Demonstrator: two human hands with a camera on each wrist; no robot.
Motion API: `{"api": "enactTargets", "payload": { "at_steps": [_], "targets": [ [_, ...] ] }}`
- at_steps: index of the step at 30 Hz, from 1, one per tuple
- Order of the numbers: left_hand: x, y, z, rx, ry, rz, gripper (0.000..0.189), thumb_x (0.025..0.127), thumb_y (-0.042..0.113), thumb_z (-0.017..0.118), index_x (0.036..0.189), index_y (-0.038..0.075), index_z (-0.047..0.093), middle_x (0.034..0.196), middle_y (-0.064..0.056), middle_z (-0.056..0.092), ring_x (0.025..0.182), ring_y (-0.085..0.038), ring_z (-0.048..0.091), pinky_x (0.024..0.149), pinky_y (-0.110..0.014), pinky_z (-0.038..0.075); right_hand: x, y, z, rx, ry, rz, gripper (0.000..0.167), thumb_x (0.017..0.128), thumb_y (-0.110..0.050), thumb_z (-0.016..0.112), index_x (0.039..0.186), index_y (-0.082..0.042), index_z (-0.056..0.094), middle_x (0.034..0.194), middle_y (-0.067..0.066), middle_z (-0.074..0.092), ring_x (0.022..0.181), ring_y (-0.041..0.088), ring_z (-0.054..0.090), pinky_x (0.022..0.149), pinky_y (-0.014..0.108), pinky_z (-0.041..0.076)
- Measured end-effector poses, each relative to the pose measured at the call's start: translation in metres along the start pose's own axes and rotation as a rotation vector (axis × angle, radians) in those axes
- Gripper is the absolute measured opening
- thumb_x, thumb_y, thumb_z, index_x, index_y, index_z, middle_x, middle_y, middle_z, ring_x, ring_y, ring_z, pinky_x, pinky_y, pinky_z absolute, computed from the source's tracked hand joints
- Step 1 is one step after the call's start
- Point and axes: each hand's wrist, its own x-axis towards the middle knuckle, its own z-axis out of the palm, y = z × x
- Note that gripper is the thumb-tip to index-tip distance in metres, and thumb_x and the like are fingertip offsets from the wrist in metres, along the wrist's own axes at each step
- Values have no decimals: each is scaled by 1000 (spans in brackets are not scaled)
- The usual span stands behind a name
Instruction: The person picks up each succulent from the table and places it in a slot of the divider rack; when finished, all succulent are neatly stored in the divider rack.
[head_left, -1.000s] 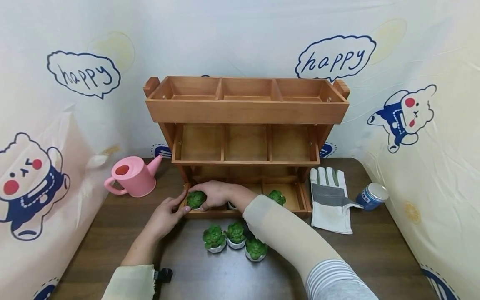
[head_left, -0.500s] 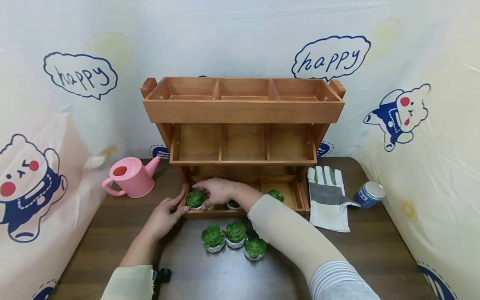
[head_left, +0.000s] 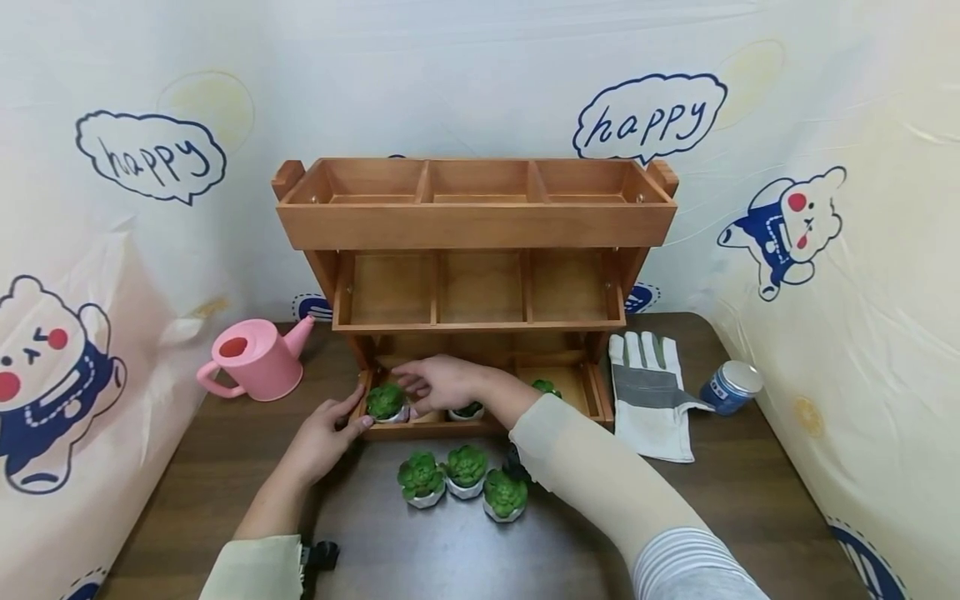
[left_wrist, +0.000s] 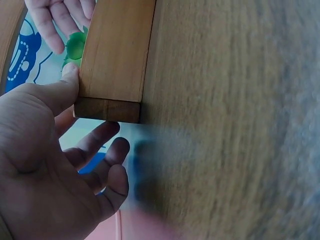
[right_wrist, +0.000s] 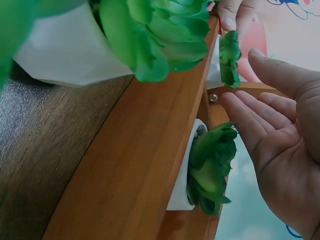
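At the left end of the wooden plant stand's [head_left: 472, 227] bottom tier sits a potted succulent [head_left: 386, 402] with green leaves and a white pot. My left hand [head_left: 324, 437] grips the tier's left front corner, thumb by the pot; the left wrist view shows thumb and fingers around the board's end. Just right of that succulent is my right hand [head_left: 442, 383]. In the right wrist view its fingers [right_wrist: 265, 115] are extended, apart from the plant and holding nothing. Another succulent [right_wrist: 212, 170] stands in the middle compartment, and a third [head_left: 546, 387] in the right one, partly hidden by the right arm.
Three potted succulents [head_left: 465, 468] cluster on the table before the stand. A pink watering can [head_left: 258, 360] is at left. To the right lie gloves [head_left: 654, 400] and a blue tin with a pale lid [head_left: 731, 387]. Two upper tiers overhang the bottom one.
My right hand has let go of the left succulent and drawn slightly to the right. The left hand stays at the corner. The head view has shifted a little.
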Motion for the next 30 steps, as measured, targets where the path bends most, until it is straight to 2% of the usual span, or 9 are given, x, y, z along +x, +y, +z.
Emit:
{"api": "enactTargets", "payload": {
  "at_steps": [5, 11, 18, 27, 30],
  "targets": [
    [-1, -1, 1, -2, 6, 7, 76, 98, 60, 62, 162, 27, 36, 127, -16, 56, 114, -37, 56, 100, -64, 45, -7, -1, -2, 43, 13, -4, 73, 97, -10, 75, 160, -7, 38, 151, 13, 55, 133, 21, 58, 103, 22, 48],
    [-1, -3, 2, 8, 13, 17, 74, 99, 57, 62, 162, 27, 36, 123, -15, 57, 111, -36, 57, 98, -61, 46, -16, 2, -3, 47, 21, -47, 73, 96, -9, 75, 159, -2, 38, 151, 19, 54, 133, 26, 58, 104, 26, 48],
    [0, -2, 1, 5, 6, -4, 76, 98, 60, 61, 162, 29, 36, 126, -14, 56, 113, -35, 56, 99, -62, 46, -30, 9, -3, 69, 45, -52, 72, 96, -12, 76, 158, -5, 41, 149, 12, 57, 134, 23, 58, 104, 25, 48],
    [1, -3, 2, 0, 9, 5, 76, 98, 61, 61, 162, 29, 36, 124, -13, 56, 110, -34, 55, 96, -59, 47, -52, 16, -1, 130, 82, -82, 72, 95, -10, 78, 157, -5, 41, 147, 12, 59, 133, 26, 59, 102, 26, 50],
    [2, -3, 1, -2, 6, 10, 76, 98, 61, 61, 162, 29, 36, 122, -13, 56, 108, -33, 55, 93, -56, 48, -58, 17, -1, 139, 94, -103, 73, 94, -9, 77, 157, -4, 41, 145, 13, 60, 131, 29, 60, 102, 30, 51]
  ]
}}
